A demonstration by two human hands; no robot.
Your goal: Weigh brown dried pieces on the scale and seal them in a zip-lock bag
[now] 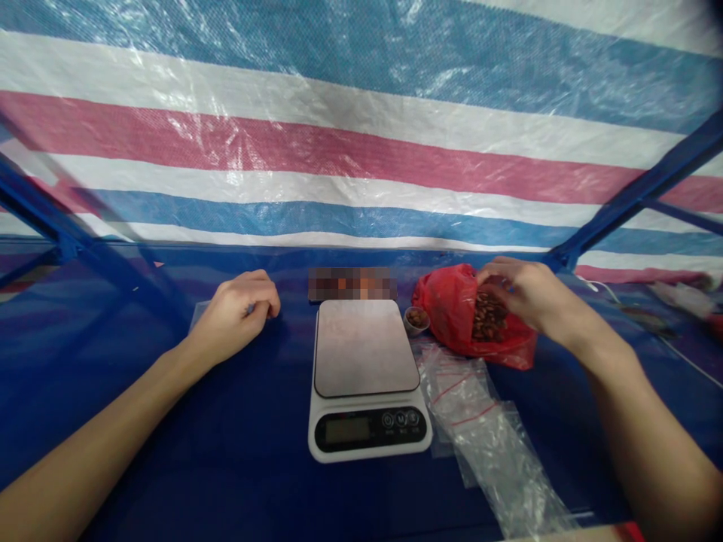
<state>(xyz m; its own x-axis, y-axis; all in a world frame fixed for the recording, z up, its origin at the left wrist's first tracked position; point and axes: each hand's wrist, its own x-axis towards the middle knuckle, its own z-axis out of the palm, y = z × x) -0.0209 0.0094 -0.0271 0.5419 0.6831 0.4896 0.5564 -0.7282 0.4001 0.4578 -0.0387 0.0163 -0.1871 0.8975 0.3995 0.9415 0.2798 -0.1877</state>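
Observation:
My right hand hangs over the mouth of a red plastic bag, fingers curled at its opening. Inside the bag lies a heap of glossy brown nut-like pieces; whether my fingers hold any is hidden. A small cup with similar pieces stands just left of the bag. My left hand rests in a loose fist on the table, holding nothing. A white digital kitchen scale with a flat metal platform lies between my hands. Its platform bears nothing.
Clear plastic bags with red lines lie flat right of the scale. A blurred object sits behind it. The blue table stands under a striped tarpaulin on a blue metal frame. Clutter lies at far right.

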